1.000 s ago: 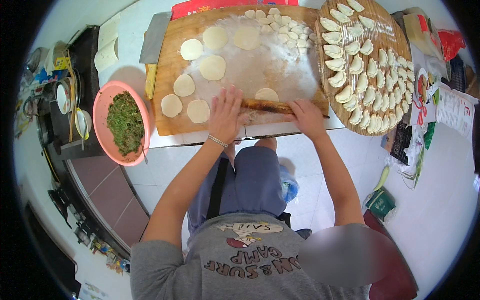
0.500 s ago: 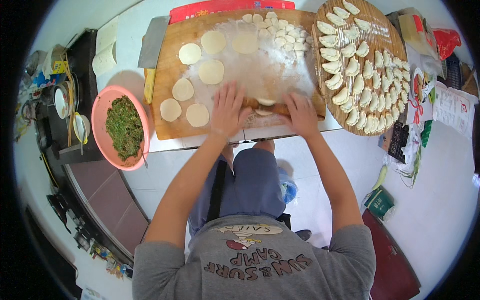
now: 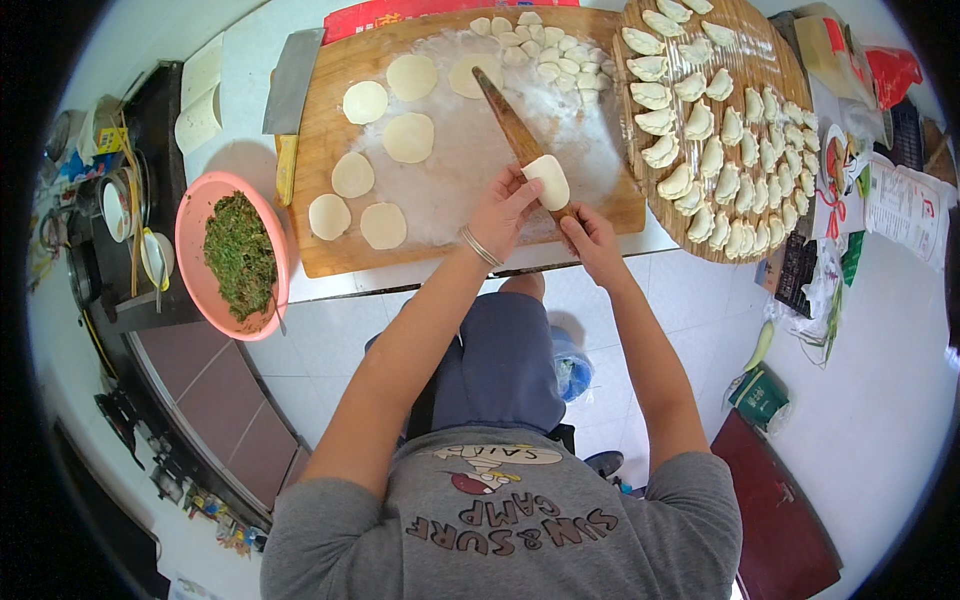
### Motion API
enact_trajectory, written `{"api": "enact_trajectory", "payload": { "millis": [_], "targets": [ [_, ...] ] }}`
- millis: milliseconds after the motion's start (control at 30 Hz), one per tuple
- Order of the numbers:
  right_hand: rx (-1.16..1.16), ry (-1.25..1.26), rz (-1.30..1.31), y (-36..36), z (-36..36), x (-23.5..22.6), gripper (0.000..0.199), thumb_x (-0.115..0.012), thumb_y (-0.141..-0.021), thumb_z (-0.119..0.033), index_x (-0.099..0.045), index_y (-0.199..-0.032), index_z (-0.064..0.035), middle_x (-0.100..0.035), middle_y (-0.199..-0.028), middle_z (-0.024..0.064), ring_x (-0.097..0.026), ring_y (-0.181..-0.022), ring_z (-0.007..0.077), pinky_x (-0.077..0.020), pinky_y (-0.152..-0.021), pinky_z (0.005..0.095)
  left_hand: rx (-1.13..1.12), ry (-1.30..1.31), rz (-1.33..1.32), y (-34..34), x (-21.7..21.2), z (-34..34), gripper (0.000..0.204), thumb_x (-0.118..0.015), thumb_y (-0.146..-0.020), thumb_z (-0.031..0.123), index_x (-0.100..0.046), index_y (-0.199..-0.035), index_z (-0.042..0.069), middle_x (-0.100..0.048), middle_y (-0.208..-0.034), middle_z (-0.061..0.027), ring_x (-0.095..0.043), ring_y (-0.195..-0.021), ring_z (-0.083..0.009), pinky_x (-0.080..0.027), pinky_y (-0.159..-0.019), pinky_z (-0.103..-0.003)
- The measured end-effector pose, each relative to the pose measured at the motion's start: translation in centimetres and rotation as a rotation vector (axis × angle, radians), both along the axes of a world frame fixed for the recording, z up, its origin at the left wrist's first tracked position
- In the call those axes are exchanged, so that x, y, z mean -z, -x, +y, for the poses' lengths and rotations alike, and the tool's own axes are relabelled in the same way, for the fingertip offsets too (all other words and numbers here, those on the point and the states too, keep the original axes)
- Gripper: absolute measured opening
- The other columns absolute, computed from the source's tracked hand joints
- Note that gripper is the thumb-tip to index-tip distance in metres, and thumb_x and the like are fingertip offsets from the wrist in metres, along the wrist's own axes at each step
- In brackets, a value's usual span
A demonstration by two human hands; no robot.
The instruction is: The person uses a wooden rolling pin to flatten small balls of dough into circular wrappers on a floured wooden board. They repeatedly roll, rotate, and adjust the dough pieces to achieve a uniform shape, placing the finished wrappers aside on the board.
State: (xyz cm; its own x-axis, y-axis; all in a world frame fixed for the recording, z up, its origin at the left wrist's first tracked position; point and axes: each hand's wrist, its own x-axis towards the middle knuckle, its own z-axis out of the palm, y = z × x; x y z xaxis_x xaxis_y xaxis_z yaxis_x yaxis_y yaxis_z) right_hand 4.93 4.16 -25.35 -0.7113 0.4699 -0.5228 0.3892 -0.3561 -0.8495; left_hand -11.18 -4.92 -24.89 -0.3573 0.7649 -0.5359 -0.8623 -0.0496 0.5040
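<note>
A tapered wooden rolling pin [image 3: 508, 118] is lifted at a slant above the near part of the floured wooden board [image 3: 325, 100]. Draped over its lower part is a thin dough wrapper [image 3: 549, 183]. My left hand [image 3: 502, 210] pinches the wrapper against the pin, thumb on top. The near end of the pin is gripped by my right hand [image 3: 594, 243], at the board's front edge. Several flat round wrappers [image 3: 408, 138] lie on the board's left half. Small floured dough pieces [image 3: 566, 66] cluster at its far right.
On the left stands a pink basin [image 3: 187, 255] of green chopped filling [image 3: 238, 250] with a spoon. A cleaver [image 3: 294, 85] with a yellow handle lies beside the board. To the right, a round wooden board [image 3: 765, 70] carries rows of folded dumplings [image 3: 711, 157]. A blue bin [image 3: 573, 372] is below.
Both hands have come off the flat rolling position. The pin has been raised and turned from level to slanted, with the wrapper lifted on it. My left hand now pinches the wrapper.
</note>
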Motion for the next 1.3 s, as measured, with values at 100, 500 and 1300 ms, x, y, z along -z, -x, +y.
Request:
{"api": "enact_trajectory", "payload": {
  "millis": [100, 500, 1300],
  "targets": [
    [0.057, -0.012, -0.003, 0.0, -0.3, -0.5, 0.030, -0.066, -0.091, -0.020, -0.057, -0.111, -0.0005, -0.058, -0.084, 0.0012, -0.054, -0.073, 0.0145, -0.0463, -0.066, 0.0315, 0.008, 0.024, 0.012, 0.2, 0.4, -0.1, 0.025, -0.068, -0.088, 0.008, -0.054, -0.108, 0.004, -0.061, -0.108, -0.0083, -0.061, -0.101, -0.0193, -0.053, -0.088, -0.035],
    [-0.059, -1.168, -0.251, -1.2, 2.0, -0.4, 0.034, -0.073, -0.080, -0.015, -0.056, -0.106, -0.0038, -0.061, -0.103, 0.0151, -0.062, -0.093, 0.0352, -0.0502, -0.077, 0.0400, 0.323, 0.700, 1.197, 2.5, 3.0, -3.4, 0.032, -0.065, -0.087, 0.006, -0.055, -0.116, 0.002, -0.063, -0.101, -0.0137, -0.065, -0.086, -0.0278, -0.054, -0.075, -0.040],
    [-0.626, -1.339, -0.111, 4.5, 4.3, 0.7, 0.053, -0.068, -0.078, -0.020, -0.052, -0.127, -0.0080, -0.056, -0.120, 0.0112, -0.054, -0.110, 0.0327, -0.0436, -0.091, 0.0427, 0.533, 0.620, 1.972, 5.0, 2.1, -7.1, 0.073, -0.058, -0.088, 0.043, -0.034, -0.147, 0.007, -0.028, -0.154, -0.0150, -0.024, -0.141, -0.0398, -0.019, -0.114, -0.054]
  ]
}}
